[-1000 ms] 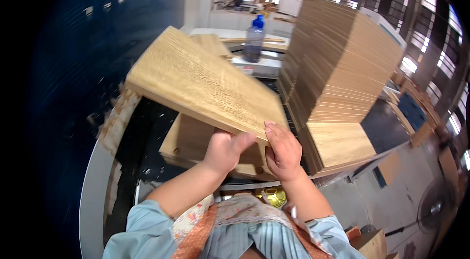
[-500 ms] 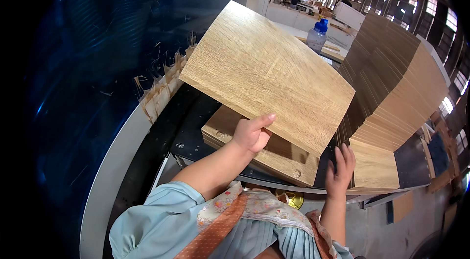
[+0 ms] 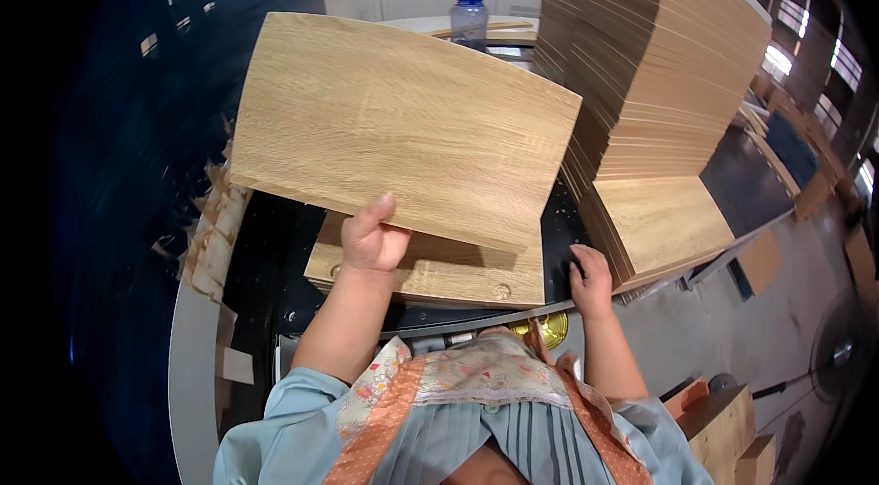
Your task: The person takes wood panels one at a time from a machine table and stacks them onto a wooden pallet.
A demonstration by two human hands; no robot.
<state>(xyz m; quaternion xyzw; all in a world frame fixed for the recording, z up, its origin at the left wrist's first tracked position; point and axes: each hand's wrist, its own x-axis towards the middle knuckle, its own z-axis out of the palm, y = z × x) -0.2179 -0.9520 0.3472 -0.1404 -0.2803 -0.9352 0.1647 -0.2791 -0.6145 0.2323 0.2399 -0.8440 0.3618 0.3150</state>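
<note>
A wood-grain panel (image 3: 394, 128) is held up and tilted in front of me, with my left hand (image 3: 374, 238) closed on its near edge, thumb on the top face. Beneath it lies a low stack of similar panels (image 3: 439, 279), partly hidden; round holes show along its near side. My right hand (image 3: 591, 282) is empty, its fingers loosely bent, by the front edge of the black table (image 3: 558, 247). Just right of that hand stands a tall pile of wood-grain boards (image 3: 678, 54), with one board face (image 3: 664, 215) lying exposed at its near end.
Behind the held panel is a clear bottle with a blue lid (image 3: 470, 18). A dark blue glossy surface (image 3: 137, 164) rises at the left, with torn tape (image 3: 211, 228) along its edge. At the lower right are a fan (image 3: 838, 352) and wooden pieces (image 3: 732, 430).
My view has turned to the right. The panel in my left hand now sits flatter across the low stack. My right hand has lowered toward the table's front edge, its fingers more bent.
</note>
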